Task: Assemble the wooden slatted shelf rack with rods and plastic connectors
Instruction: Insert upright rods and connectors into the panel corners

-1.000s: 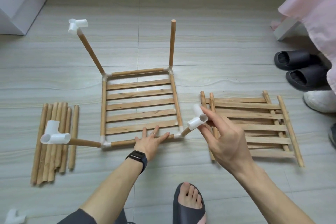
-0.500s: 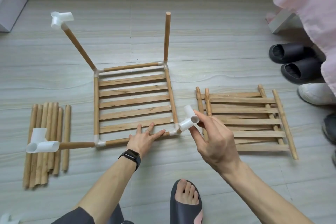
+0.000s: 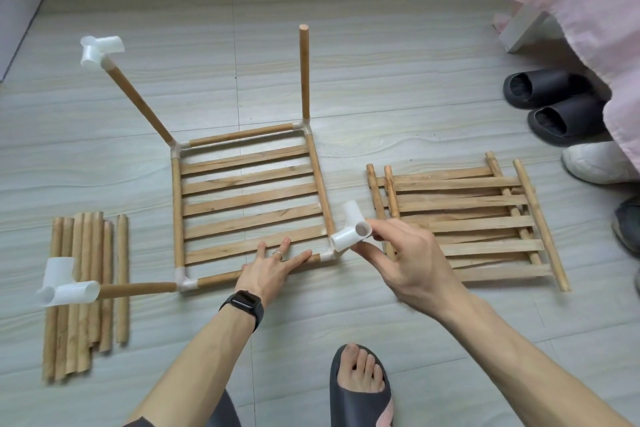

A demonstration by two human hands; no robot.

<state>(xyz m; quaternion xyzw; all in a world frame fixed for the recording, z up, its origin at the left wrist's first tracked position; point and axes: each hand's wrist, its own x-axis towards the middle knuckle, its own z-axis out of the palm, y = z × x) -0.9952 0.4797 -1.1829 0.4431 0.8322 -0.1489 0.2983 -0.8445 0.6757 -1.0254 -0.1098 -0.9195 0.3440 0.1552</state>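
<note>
A square slatted shelf frame [image 3: 249, 199] lies on the floor with white connectors at its corners. Rods stick out of all its corners. The far left rod [image 3: 138, 102] carries a white connector [image 3: 100, 50]; the far right rod [image 3: 304, 73] has a bare tip. The near left rod [image 3: 136, 289] ends in another white connector [image 3: 67, 282]. My left hand [image 3: 270, 269] presses flat on the frame's front rail. My right hand [image 3: 407, 262] pinches the white three-way connector [image 3: 349, 230] sitting on the near right corner rod.
A bundle of loose rods [image 3: 83, 291] lies at the left. Stacked slatted panels [image 3: 464, 218] lie at the right. Dark slippers [image 3: 554, 104], a white shoe [image 3: 597, 163] and a pink cloth [image 3: 588, 10] are at the far right. My slippered foot [image 3: 360, 388] is at the bottom.
The camera has shifted, and my right hand has lowered a little with the connector, its fingers now pinching the connector's open end. My left hand stays on the front rail.
</note>
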